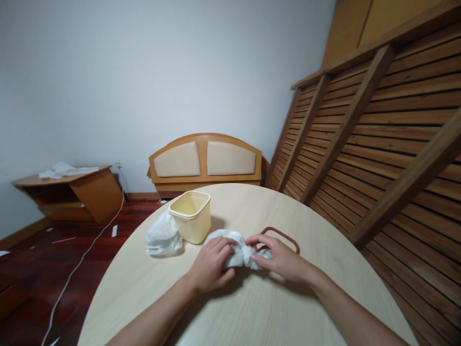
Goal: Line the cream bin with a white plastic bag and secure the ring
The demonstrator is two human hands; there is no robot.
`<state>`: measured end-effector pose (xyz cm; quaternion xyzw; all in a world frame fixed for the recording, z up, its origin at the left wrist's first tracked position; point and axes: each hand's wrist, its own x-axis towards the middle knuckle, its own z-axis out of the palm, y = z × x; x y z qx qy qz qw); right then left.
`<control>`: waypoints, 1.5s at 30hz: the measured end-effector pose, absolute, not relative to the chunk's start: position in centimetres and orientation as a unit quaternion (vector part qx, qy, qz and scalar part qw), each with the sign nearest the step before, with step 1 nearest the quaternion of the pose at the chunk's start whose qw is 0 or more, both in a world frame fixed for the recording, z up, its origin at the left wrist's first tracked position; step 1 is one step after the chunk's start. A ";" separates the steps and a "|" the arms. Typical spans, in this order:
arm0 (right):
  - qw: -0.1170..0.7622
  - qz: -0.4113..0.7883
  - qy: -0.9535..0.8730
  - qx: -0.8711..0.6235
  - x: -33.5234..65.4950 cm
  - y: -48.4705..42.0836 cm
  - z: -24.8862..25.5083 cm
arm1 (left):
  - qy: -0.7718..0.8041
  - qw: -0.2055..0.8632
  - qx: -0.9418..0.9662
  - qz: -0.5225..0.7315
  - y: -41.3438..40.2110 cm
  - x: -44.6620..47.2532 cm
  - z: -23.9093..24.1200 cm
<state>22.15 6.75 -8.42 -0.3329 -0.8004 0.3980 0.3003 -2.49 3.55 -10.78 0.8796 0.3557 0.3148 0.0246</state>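
Observation:
A bunched white plastic bag lies on the table in front of me, twisted or knotted near its right end. My left hand is closed over the bag's left part, its fingers curled across the top. With thumb and fingers, my right hand pinches the bag at the twisted part. Just behind the right hand, a brown loop-shaped piece lies on the table, partly hidden by that hand. A pale yellow open container stands upright beyond my left hand. Against its left side rests another crumpled white plastic bag.
The round light-wood table carries these things. Slatted wooden panels lean along the right side. A padded headboard stands against the wall. At left are a low wooden cabinet and a white cable on the floor.

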 end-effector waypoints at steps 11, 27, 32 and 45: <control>0.412 0.458 -0.722 -0.316 19.5 6.8 -9.3 | 0.385 0.066 0.854 0.344 2.9 -2.0 -9.6; 0.396 0.554 -0.667 -0.304 18.6 6.2 -12.0 | 0.486 0.107 0.747 0.440 3.2 -1.2 -11.6; 0.390 0.495 -0.701 -0.332 18.3 5.6 -11.4 | 0.501 0.141 0.716 0.465 3.1 -0.9 -11.7; 0.435 0.018 -0.887 -0.155 19.5 5.8 -11.4 | 0.487 0.218 0.741 0.407 2.1 -0.5 -8.8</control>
